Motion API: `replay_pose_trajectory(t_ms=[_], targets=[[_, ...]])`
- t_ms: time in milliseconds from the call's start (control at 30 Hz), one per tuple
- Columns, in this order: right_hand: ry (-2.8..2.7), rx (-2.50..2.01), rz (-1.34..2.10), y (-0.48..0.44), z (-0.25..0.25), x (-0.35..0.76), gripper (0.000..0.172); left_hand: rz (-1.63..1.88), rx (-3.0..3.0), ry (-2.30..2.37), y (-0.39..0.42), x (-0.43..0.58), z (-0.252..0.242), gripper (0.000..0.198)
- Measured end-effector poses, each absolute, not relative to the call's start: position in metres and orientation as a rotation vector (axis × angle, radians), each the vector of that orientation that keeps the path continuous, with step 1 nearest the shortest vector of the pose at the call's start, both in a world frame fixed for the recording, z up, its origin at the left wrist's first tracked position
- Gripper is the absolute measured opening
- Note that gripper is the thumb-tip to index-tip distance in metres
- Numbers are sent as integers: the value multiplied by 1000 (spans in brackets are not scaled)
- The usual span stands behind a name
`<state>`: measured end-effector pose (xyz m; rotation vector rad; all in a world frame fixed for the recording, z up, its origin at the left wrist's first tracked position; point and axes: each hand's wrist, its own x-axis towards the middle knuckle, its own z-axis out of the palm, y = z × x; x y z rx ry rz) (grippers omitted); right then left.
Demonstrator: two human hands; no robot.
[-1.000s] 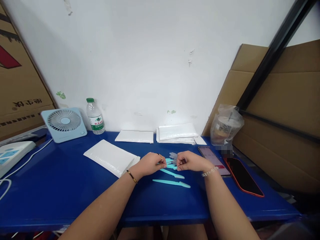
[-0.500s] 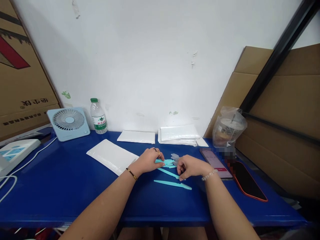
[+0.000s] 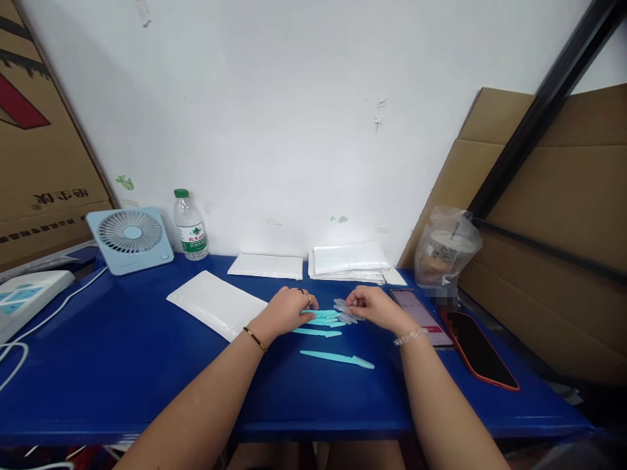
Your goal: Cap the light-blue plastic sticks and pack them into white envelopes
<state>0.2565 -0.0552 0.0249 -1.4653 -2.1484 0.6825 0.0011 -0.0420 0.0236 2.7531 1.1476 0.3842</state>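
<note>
Several turquoise eyebrow razors [image 3: 326,318] lie bunched on the blue table, with clear blade caps [image 3: 349,318] at their right end. My left hand [image 3: 288,312] is closed on the handle end of the bunch, its fingers hiding the left tips. The fingers of my right hand [image 3: 369,305] are pinched together over the clear caps; a cap seems to be between them. Just below the bunch lies one razor [image 3: 318,332], partly behind my left hand. Nearer to me, another razor [image 3: 337,358] lies alone.
White padded mailers [image 3: 350,261] are stacked by the wall, beside another mailer [image 3: 267,266]. One more mailer [image 3: 215,303] lies left of my left hand. A fan [image 3: 131,238] and water bottle [image 3: 191,228] stand left; phones [image 3: 482,349] and a bagged drink [image 3: 445,251] are right.
My right hand has moved up and away from the middle razor to the clear caps. That razor now lies flatter and further left. The view has shifted slightly.
</note>
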Motion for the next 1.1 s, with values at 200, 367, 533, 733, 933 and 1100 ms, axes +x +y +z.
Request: replay_pose_trajectory(t_ms=[200,367,533,733,933,1100], targets=[[-2464,-1427,1174,-74,39,249,30,374,2677,959,-55,6,30,28],[-2642,-1451,1092,-80,34,236,16,234,2657,713,-67,18,25,32],[-2372,-1284,955,-75,34,233,11,319,2653,894,-65,15,24,18],[-1877,-1222,841,-68,39,238,24,538,2335,1068,-51,-1,32,30],[-1543,-1114,1020,-60,36,242,41,790,2330,1143,-40,-1,29,31],[-1416,-1127,1039,-54,29,241,33,871,2349,1207,-35,-3,27,24]])
